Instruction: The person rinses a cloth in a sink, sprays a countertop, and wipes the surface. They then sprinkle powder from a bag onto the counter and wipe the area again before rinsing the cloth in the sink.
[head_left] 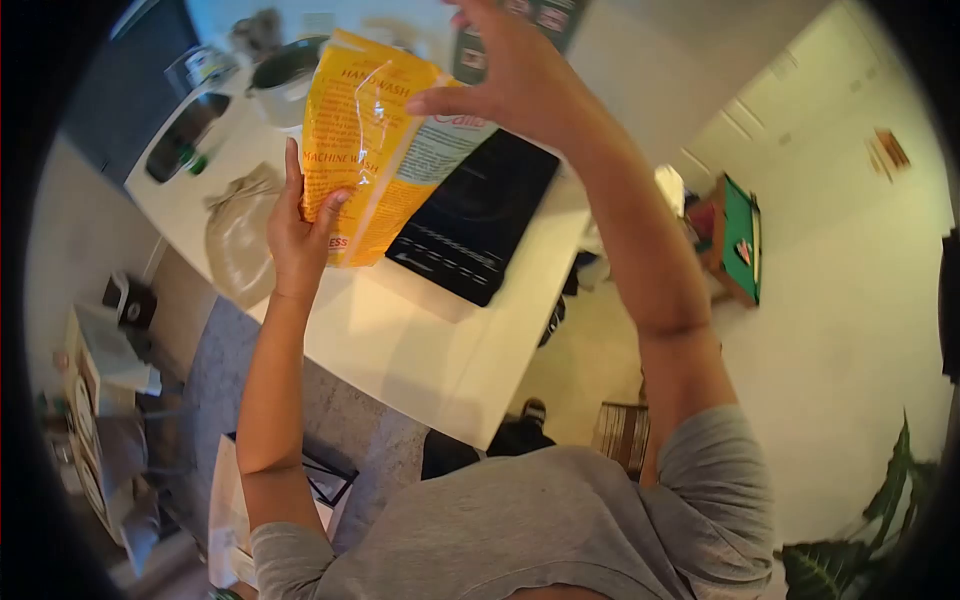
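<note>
My left hand (302,232) grips a yellow plastic pouch of washing powder (360,150) by its lower left side, thumb on the front. Printed on the pouch are "HAND WASH" and "MACHINE WASH" text and a pale green panel. My right hand (515,75) is raised at the pouch's upper right, thumb and fingers spread apart. Its thumb overlaps the pouch's printed face; whether it touches cannot be told. Below and behind the pouch, a black induction cooktop (478,215) lies on the white table (400,345).
A beige cloth bag (240,235) lies at the table's left edge. Farther back are a pot (285,85), a dark tray (180,140) and a green-capped item (193,160). A small green-topped pool table (740,240) stands to the right, with a plant (850,545) at lower right.
</note>
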